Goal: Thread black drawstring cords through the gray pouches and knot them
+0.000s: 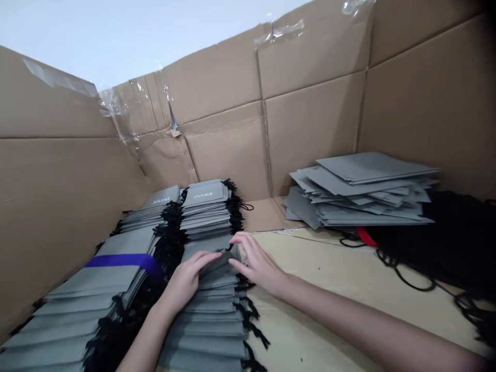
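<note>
Both hands meet over the middle row of grey fabric bags, which are stacked overlapping, with black drawstrings along their right side. My left hand grips the left part of the top edge of a grey drawstring bag; its thumb is mostly hidden. At the same bag's right corner, my right hand has its index finger and thumb curved around the edge, by a short black cord. The bag's upper edge is slightly raised between the hands.
A second row of grey bags lies left, crossed by a purple band. Grey flat pieces are piled at the back right, beside black cords and dark fabric with a red strip. Taped cardboard walls surround everything.
</note>
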A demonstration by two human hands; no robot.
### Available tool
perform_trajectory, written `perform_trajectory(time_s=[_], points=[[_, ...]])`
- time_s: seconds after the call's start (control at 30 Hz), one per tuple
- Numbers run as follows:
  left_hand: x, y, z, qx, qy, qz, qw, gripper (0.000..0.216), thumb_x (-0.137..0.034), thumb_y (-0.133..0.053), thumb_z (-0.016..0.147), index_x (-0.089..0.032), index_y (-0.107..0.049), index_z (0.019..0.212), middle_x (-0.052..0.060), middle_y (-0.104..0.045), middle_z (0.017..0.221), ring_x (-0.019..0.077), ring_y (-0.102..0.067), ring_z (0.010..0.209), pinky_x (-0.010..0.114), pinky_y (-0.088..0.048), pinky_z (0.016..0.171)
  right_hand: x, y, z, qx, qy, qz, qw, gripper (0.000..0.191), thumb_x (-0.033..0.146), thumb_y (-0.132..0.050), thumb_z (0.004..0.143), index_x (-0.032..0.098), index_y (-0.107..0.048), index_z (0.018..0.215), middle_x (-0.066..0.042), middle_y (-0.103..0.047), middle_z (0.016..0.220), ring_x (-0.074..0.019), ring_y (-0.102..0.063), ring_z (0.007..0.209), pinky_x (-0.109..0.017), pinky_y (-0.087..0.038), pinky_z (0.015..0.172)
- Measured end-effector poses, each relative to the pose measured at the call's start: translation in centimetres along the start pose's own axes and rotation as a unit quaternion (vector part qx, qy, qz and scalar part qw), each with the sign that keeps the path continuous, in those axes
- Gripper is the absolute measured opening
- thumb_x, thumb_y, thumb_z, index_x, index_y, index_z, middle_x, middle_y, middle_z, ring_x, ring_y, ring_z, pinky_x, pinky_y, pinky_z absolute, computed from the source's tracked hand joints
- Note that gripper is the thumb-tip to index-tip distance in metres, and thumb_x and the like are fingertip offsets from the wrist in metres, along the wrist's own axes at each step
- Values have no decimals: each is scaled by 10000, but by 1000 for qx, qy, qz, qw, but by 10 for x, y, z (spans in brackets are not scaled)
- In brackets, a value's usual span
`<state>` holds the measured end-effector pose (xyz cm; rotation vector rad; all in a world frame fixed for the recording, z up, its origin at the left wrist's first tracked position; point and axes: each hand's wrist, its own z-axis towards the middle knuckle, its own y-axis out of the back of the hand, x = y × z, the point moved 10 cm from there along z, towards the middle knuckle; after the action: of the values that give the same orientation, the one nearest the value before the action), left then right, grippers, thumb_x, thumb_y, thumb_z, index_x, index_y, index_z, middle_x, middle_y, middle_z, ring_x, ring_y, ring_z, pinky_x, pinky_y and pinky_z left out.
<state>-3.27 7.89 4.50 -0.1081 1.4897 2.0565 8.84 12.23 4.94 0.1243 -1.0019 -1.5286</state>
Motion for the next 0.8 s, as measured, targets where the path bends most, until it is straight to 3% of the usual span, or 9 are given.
perform_trajectory(time_s=[0.1, 0.2, 0.27, 0.37, 0.43, 0.57, 0.63, 0.7, 0.8], points=[[2, -6, -4, 5, -4, -16, 1000, 547, -36, -279, 809, -291, -524, 1227, -2, -562, 1252, 152, -517, 1141, 308, -388, 1001, 4, 2, 14, -28, 30, -4, 999, 455, 338, -634, 787, 218, -468, 1193, -115, -445, 1227, -253, -395, 1175, -392, -345, 979], [11, -5, -7, -7, 20, -7, 1000, 450, -156, -294, 898, -285, -423, 1310, 8, -583, 1241, 150, -552, 1110, 294, -418, 964, 5, -15, 21, 38, 58, 19, 997, 163, 319, -624, 809, 216, -619, 935, -52, -615, 939, -208, -552, 923, -326, -434, 816], [16, -6, -9, 6, 36, 16, 999, 426, -255, -382, 903, -298, -390, 1327, 8, -616, 1198, 161, -585, 1064, 283, -445, 921, -3, -19, 21, 42, 51, 32, 997, 98, 288, -590, 839, 200, -629, 820, -30, -630, 785, -184, -573, 788, -297, -444, 726], [24, -6, -10, 27, 50, 86, 995, 334, -301, -474, 870, -300, -526, 1200, 16, -662, 1109, 192, -619, 994, 278, -471, 848, -20, -12, 17, 8, 32, 41, 999, 142, 265, -541, 871, 183, -630, 798, -50, -621, 770, -184, -567, 764, -295, -436, 688], [31, -5, -10, 33, 64, 134, 988, 244, -252, -432, 886, -266, -617, 1045, 30, -695, 1007, 200, -644, 917, 275, -483, 782, -28, -8, 13, 7, 35, 54, 998, 159, 262, -531, 876, 183, -641, 794, -52, -621, 759, -178, -568, 748, -286, -433, 667], [39, -3, -7, 38, 71, 185, 979, 255, -188, -404, 890, -235, -642, 969, 41, -705, 949, 203, -651, 870, 286, -491, 739, -30, -5, 11, 34, 54, 88, 994, 132, 265, -565, 852, 199, -665, 798, -30, -632, 703, -165, -570, 700, -271, -437, 640], [36, 2, -6, 15, 50, 217, 975, 262, -185, -419, 887, -248, -637, 1019, 45, -690, 1008, 222, -619, 953, 343, -478, 820, -28, -4, 12, 26, 48, 102, 993, 139, 259, -564, 852, 190, -670, 796, -33, -638, 714, -161, -572, 696, -269, -440, 639], [29, 10, -6, -37, 22, 272, 961, 332, -170, -450, 870, -272, -578, 1159, 58, -639, 1136, 276, -530, 1095, 479, -399, 933, -24, -4, 12, 5, 28, 113, 993, 124, 250, -589, 838, 176, -671, 780, -34, -641, 728, -153, -575, 691, -259, -443, 636], [13, 3, -7, -59, -46, 319, 945, 566, -118, -470, 841, -299, -354, 1364, 75, -540, 1279, 314, -416, 1209, 604, -268, 995, -15, -10, 11, -7, 7, 123, 992, 73, 234, -627, 813, 171, -664, 808, -23, -645, 765, -141, -585, 709, -244, -456, 662]])
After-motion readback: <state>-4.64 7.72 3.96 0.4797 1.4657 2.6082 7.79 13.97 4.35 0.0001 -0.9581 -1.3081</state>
